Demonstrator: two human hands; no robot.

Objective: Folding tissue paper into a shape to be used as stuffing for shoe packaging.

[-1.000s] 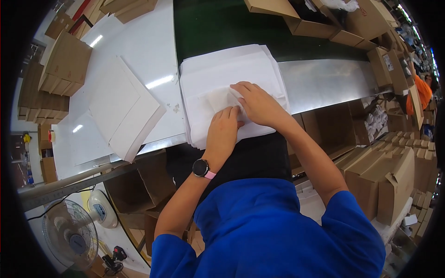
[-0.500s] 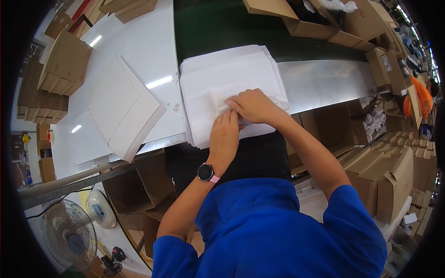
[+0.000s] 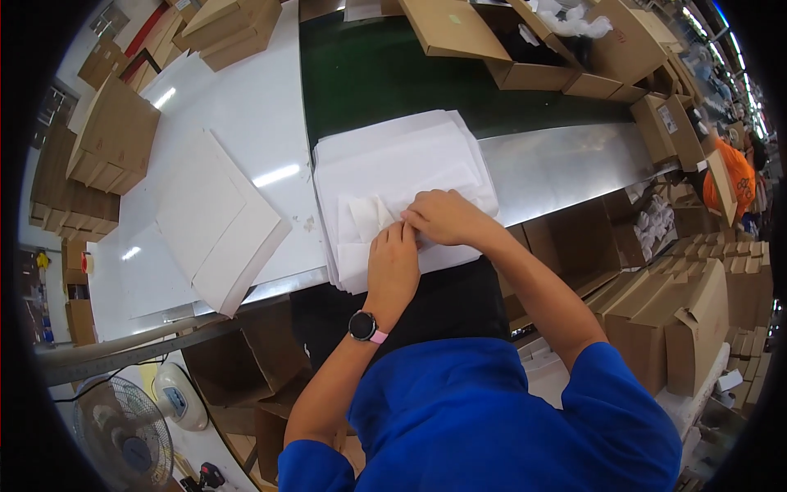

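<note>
A pile of white paper sheets (image 3: pixel 393 156) lies in front of me, partly over the steel table edge. On top of it, a bent flap of white paper (image 3: pixel 366 215) stands up beside my fingers. My left hand (image 3: pixel 395 264) has its fingers pressed together on the near part of the top sheet, by the flap. My right hand (image 3: pixel 447 218) is closed, its thumb and fingertips meeting the left fingertips at the crumpled paper. What lies between and under the fingertips is mostly hidden.
Left of the pile lies a flat white paper stack (image 3: pixel 217 221) on the white tabletop (image 3: pixel 254 107). Brown boxes (image 3: pixel 115 135) stand further left. A green belt (image 3: pixel 369 82) and open cartons (image 3: pixel 533 75) are beyond. A fan (image 3: pixel 123 430) stands lower left; a person in orange (image 3: pixel 742 176) is far right.
The pile and both hands sit lower in the picture as the view has shifted. Fingers still together, the hands have bent up the paper, and the flap shows more clearly beside them.
</note>
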